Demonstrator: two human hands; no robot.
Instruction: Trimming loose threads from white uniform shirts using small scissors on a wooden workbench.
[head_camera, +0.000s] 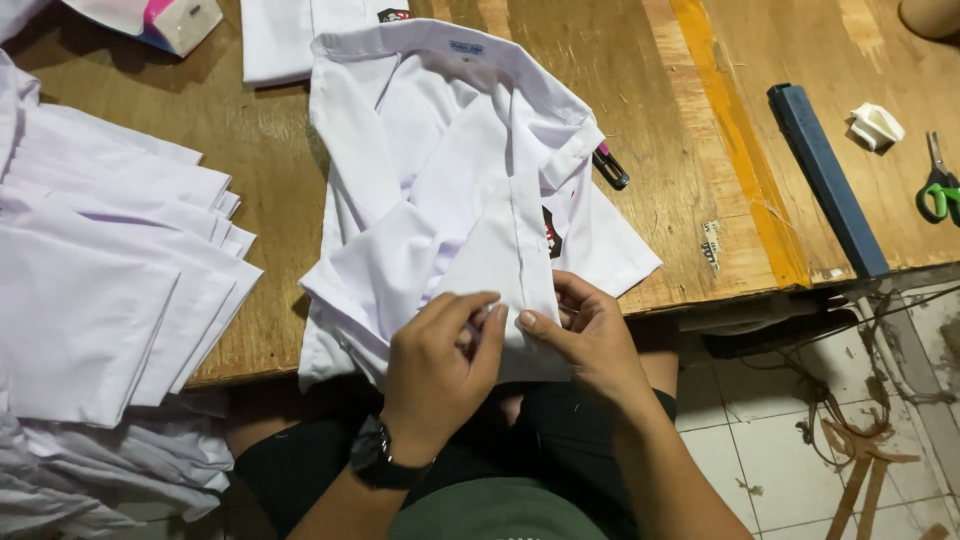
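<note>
1. Two hands meet at the bottom hem of a white shirt (470, 200) that lies collar-away on a wooden table (640, 120). The cloth is thin, smooth and crisp, folded into flat angular panels.
2. The left hand (440, 365) (black watch (372, 455) on the wrist) is curled nearly closed, fingertips pinching the hem's edge just at the table's near rim.
3. The right hand (590, 335) sits touching it on the other side, fingers bent and thumb pressed onto the same strip of fabric, so both have hold of the shirt's front placket where it hangs off the table.
4. A small dark badge (550, 235) peeks out on the shirt's chest, half buried under a fold; can't make out its design.
5. Left of the shirt, well apart, is a fanned stack of folded white cloth (100, 280), more crumpled pieces drooping below the table edge and cut off by the frame.
6. The tabletop is scuffed plywood with a yellowish stripe. On it: a long blue-grey bar (825, 180), green-handled scissors (938, 190) (partly cropped at the right), a little white crumpled scrap (876, 127) and a dark pen-like thing with a pink end (609, 166) poking out from under the sleeve.
7. Whatever the fingertips pinch underneath is hidden by the hands themselves.
</note>
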